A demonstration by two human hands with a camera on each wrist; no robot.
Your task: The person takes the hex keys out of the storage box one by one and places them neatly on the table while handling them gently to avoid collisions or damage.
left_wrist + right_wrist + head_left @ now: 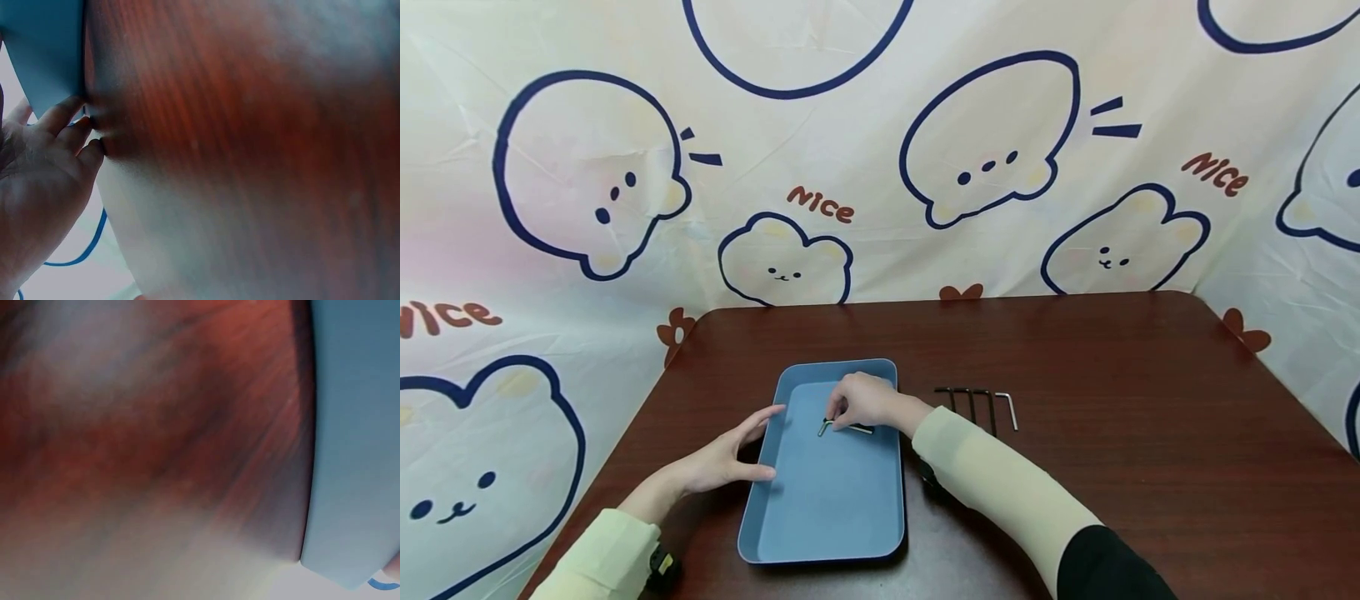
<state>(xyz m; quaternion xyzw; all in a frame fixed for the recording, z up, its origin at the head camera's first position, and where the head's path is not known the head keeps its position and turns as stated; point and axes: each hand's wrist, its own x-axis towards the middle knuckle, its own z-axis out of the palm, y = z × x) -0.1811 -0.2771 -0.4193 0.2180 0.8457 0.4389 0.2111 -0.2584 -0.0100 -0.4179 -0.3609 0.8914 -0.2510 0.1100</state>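
A blue tray (838,508) lies lengthwise before the person. Its left rim is touched by the left hand (718,460), whose thumb and fingers are spread; in the left wrist view that hand (50,165) has its fingertips by the tray's side (47,56). Over the upper part of the tray, the right hand (863,400) pinches small L-shaped hex keys (859,429) at the tray floor, fingers curled downward. A silver short end shows left of the fingertips; how many keys lie there cannot be told. The right wrist view has the tray's outer wall (353,444).
Right of the tray, three black hex keys (972,404) and a silver one (1012,410) lie side by side on the brown table (1120,467), partly behind the right forearm. A cartoon-print cloth (880,150) hangs behind and beside the table.
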